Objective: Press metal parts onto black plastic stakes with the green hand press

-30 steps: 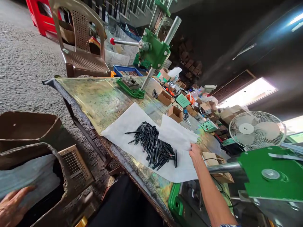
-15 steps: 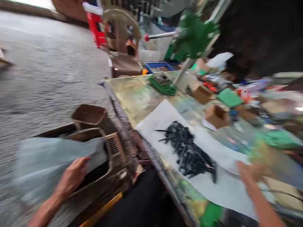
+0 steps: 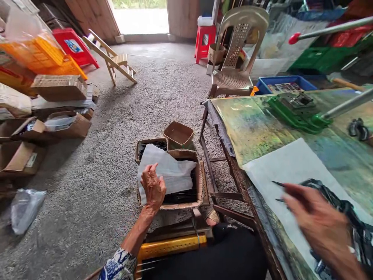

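Opens at the back through a bright doorway (image 3: 140,22) between wooden panels (image 3: 185,17). Has a rough grey floor (image 3: 116,128), palest at that end. Holds a brown plastic chair (image 3: 241,39) beyond the worktable (image 3: 241,132), a red stool (image 3: 201,42) behind and, farther left, perhaps a wooden stepladder (image 3: 118,61).

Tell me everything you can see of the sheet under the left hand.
The sheet is whitish, thin and softly creased, like paper or foam; which, I cannot tell. It lies aslant over the open box, leaving some of the dark contents uncovered. The left hand is over its left part, apparently touching it.
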The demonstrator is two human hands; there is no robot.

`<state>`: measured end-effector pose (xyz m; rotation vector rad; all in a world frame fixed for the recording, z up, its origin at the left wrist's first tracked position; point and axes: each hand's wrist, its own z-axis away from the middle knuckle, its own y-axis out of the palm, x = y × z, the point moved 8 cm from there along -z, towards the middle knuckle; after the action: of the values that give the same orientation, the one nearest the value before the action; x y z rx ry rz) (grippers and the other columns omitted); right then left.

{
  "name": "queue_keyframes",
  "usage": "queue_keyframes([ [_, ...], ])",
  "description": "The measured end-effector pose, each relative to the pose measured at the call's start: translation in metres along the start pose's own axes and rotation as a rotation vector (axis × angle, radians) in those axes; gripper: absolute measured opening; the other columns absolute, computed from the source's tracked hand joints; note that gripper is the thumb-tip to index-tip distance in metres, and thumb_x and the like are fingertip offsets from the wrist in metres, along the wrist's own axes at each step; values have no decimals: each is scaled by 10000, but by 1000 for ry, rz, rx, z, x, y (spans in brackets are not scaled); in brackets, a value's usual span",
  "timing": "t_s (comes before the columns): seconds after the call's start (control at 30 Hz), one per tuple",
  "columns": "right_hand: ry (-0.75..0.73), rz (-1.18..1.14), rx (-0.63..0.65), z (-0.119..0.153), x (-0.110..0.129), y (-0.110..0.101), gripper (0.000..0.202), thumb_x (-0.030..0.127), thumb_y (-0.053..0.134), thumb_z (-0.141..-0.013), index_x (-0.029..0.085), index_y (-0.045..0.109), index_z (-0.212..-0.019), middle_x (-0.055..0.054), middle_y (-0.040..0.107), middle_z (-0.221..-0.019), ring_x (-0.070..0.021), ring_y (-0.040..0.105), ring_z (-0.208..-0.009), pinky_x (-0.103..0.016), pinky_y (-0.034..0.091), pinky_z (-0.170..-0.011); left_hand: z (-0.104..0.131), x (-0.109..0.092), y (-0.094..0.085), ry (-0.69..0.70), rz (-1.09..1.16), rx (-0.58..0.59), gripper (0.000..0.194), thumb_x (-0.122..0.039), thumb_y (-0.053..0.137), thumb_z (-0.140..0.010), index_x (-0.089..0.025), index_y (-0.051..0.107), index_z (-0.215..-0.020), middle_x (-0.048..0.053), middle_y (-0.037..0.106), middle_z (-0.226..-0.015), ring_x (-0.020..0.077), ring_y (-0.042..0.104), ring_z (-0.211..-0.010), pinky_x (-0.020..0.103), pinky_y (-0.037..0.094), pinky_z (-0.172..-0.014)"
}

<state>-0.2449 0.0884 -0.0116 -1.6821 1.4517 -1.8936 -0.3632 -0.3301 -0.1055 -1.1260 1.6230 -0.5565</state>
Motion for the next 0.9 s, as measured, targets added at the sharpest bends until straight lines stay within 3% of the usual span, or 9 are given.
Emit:
queue_keyframes([
  [0.1, -213, -156, 323, -2, 77, 109, 258, 319, 446, -874, 188, 590, -1044, -79, 644, -946, -203, 626, -833, -340, 509, -762, -14, 31, -13, -196, -62, -58, 599, -137, 589, -749, -162, 390, -1313, 174, 432, -1323, 332, 399, -1270, 515, 363, -1012],
  [0.2, -373, 152, 560, 2, 130, 210, 360, 74, 376, -847, 120, 530, -1169, -118, 572, -1147, -165, 584, -1017, -264, 448, -910, -21, 67, -11, -364, -48, -2, 608, -194, 637, -729, -170, 404, -1290, 157, 489, -1260, 328, 442, -1215, 505, 383, -975],
  [0.27, -388, 247, 613, -1, 147, 253, 499, -2, 401, -802, 104, 455, -1287, -138, 511, -1253, -172, 568, -1068, -247, 445, -896, -22, 83, -5, -407, -27, 67, 559, -210, 652, -715, -178, 450, -1235, 123, 549, -1167, 308, 487, -1145, 483, 394, -958],
  [0.33, -363, 338, 641, -5, 150, 281, 587, -32, 446, -755, 91, 413, -1329, -164, 482, -1279, -198, 595, -1027, -262, 468, -831, -20, 91, 0, -400, -20, 119, 475, -213, 644, -715, -179, 498, -1166, 101, 583, -1098, 290, 510, -1087, 457, 405, -941],
  [0.43, -298, 475, 666, -9, 141, 303, 516, -8, 489, -752, 56, 459, -1264, -190, 521, -1191, -239, 640, -902, -304, 479, -720, -19, 93, 2, -373, -28, 159, 263, -210, 601, -730, -189, 564, -990, 81, 611, -1001, 270, 526, -1009, 420, 424, -901],
  [0.53, -265, 562, 689, -7, 132, 312, 385, 40, 509, -789, 53, 531, -1173, -180, 574, -1083, -264, 639, -888, -313, 462, -691, -21, 89, -1, -344, -26, 207, 33, -203, 555, -732, -204, 533, -756, 69, 615, -881, 258, 533, -933, 396, 434, -853],
  [0.63, -256, 582, 700, -6, 131, 313, 287, 76, 479, -831, 107, 602, -1089, -149, 601, -1038, -253, 627, -900, -306, 445, -695, -24, 84, -8, -313, 67, 272, 76, -215, 533, -724, -211, 469, -683, 43, 601, -800, 226, 545, -855, 346, 441, -796],
  [0.73, -285, 537, 706, -10, 140, 303, 223, 127, 460, -858, 165, 654, -960, -104, 621, -986, -234, 608, -894, -299, 438, -703, -25, 82, -16, -376, 282, 315, 79, -288, 501, -755, -210, 489, -753, 7, 593, -751, 180, 555, -738, 288, 446, -708],
  [0.9, -470, 330, 710, -26, 171, 271, 147, 147, 542, -786, 161, 643, -892, -59, 611, -1119, -214, 488, -1124, -288, 385, -909, -27, 95, -31, -593, 596, 198, 274, -389, 561, -697, -179, 537, -870, 12, 628, -766, 170, 578, -690, 263, 466, -641],
])
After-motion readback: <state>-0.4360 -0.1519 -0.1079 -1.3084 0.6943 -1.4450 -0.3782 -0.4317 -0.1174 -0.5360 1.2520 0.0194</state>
